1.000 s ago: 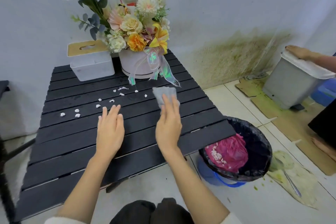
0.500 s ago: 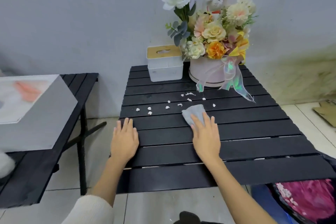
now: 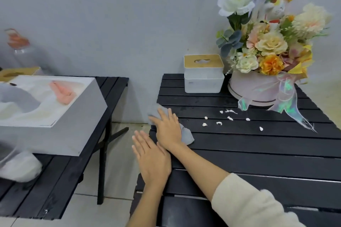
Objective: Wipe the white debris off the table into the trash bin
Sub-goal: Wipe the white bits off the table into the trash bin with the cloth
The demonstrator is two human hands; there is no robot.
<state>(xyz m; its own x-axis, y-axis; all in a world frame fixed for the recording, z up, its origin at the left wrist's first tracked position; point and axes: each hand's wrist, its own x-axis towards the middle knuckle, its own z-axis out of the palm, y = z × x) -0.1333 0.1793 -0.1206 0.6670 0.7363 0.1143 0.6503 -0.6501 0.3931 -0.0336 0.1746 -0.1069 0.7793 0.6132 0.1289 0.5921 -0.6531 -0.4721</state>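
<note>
Several bits of white debris [image 3: 218,123] lie scattered on the black slatted table [image 3: 258,156], in front of the flowers. My right hand [image 3: 168,129] lies flat on a grey cloth [image 3: 187,135] and presses it onto the table's left edge, left of the debris. The cloth sticks out beyond my fingertips and beside my wrist. My left hand [image 3: 151,158] rests flat with fingers apart at the same edge, just nearer to me, holding nothing. The trash bin is out of view.
A white tissue box [image 3: 203,75] with a wooden lid and a flower arrangement [image 3: 267,51] in a pink pot stand at the table's back. A second black table [image 3: 55,180] on the left carries a large white box [image 3: 55,116]. A floor gap separates the tables.
The view has swung left and the bin has left the frame. My right hand slid the cloth leftward past the debris to the table's left edge. My left hand stayed near that edge.
</note>
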